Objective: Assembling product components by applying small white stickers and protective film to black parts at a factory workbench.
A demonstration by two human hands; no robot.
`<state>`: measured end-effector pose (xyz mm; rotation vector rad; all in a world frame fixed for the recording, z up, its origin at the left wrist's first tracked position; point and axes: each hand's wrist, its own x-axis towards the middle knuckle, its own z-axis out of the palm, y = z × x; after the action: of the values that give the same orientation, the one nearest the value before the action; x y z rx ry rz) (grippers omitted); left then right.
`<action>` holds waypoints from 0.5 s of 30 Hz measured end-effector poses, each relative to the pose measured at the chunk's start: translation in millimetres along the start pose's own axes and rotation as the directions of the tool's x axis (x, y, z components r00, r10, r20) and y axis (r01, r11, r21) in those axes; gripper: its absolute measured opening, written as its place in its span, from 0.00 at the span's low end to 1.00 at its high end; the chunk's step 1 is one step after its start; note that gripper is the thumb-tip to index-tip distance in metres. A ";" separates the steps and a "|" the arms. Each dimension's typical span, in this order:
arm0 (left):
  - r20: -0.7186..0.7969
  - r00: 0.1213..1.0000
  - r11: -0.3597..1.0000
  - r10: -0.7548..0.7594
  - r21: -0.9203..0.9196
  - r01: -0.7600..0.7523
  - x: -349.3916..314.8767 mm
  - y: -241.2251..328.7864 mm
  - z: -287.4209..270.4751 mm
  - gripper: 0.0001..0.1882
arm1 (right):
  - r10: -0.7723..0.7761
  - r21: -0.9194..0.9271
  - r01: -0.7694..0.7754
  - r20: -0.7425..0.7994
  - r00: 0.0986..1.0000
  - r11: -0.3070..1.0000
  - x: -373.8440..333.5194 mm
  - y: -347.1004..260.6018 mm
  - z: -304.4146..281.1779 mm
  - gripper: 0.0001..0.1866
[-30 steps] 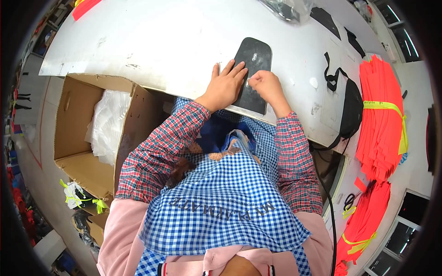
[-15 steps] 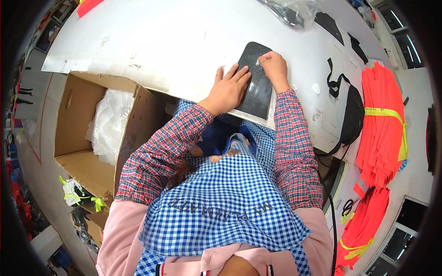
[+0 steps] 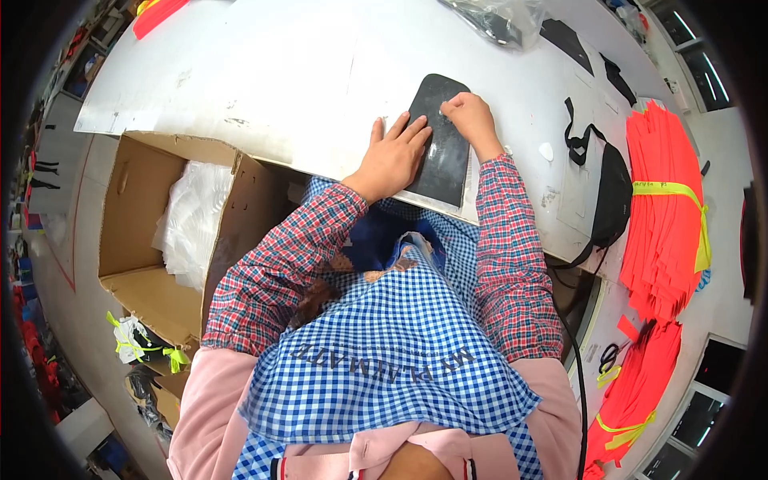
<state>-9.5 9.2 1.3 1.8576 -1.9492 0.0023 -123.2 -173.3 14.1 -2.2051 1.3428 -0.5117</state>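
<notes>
A black flat panel with rounded far corners lies on the white table, whitish smears on its surface. My left hand rests flat along the panel's left edge, fingers spread, the tips on the black surface. Over the panel's right side, my right hand has its fingers curled together in a pinch. A small pale bit shows at those fingertips, too small to name. Beneath the panel, a light sheet shows along its right and near edges.
At the left stands an open cardboard box with clear plastic bags. A black bag with straps lies at the right, beside bundled red-orange strips. Black scissors lie lower right. A plastic-wrapped item sits at the far edge.
My right hand has shifted slightly left and toward me across the panel, still pinched. My left hand stays nearly where it was, pressed on the panel.
</notes>
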 end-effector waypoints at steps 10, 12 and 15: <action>-0.003 1.000 1.000 -0.012 -0.020 0.012 -0.3 -0.5 0.7 0.22 | 0.062 0.227 0.005 -0.287 0.956 0.974 -68.5 4.8 0.6 0.10; 0.001 1.000 1.000 -0.006 -0.019 0.006 -0.6 -1.6 1.0 0.23 | 0.060 0.265 0.008 -0.251 0.966 0.964 -75.2 3.8 0.9 0.11; 0.002 1.000 1.000 0.000 -0.027 0.000 0.4 -1.5 2.4 0.23 | 0.086 0.317 0.000 -0.257 0.962 0.948 -78.4 -1.3 -6.7 0.11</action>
<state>-8.9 7.9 -1.1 1.8410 -1.9417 -0.0256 -160.6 -104.1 15.9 -1.8891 1.3316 -0.9668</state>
